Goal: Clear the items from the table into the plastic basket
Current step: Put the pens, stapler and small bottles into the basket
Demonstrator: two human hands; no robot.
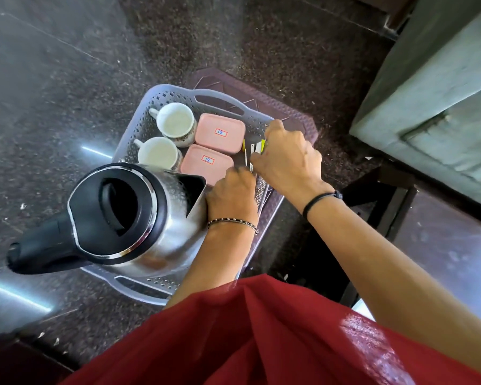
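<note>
Head view from where I sit: the plastic basket (139, 129), pale lilac and perforated, rests on a dark brown plastic stool (295, 118) over a speckled stone floor (67, 65). Biggest thing inside it is the steel electric kettle (128, 218) with its black lid and handle, standing at the near end. Beyond it I see two pink lidded boxes (220, 132), side by side, each with a small label, and left of them two white cups (175, 122), upright and touching the boxes. My right hand (289, 157) is over the basket's right side, fingers pinched on a small bundle of yellow-and-white sachets (254, 151), held against the boxes' right edge. My left hand (232, 193) sits just beside the kettle's spout, fingertips reaching into the same bundle; I cannot tell whether it actually grips them.
</note>
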